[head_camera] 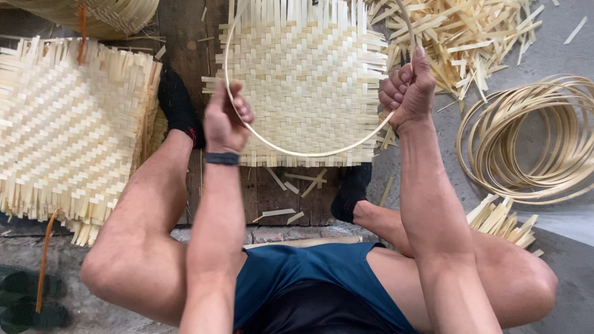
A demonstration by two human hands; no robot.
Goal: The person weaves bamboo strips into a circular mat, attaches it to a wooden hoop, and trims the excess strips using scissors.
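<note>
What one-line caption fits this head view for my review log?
Both hands, left hand and right hand, hold a thin pale bamboo hoop over a square woven bamboo mat on dark wooden planks.

Bare arms, a dark wristband (221, 158), blue shorts (315, 272) and black socks (178, 105).
</note>
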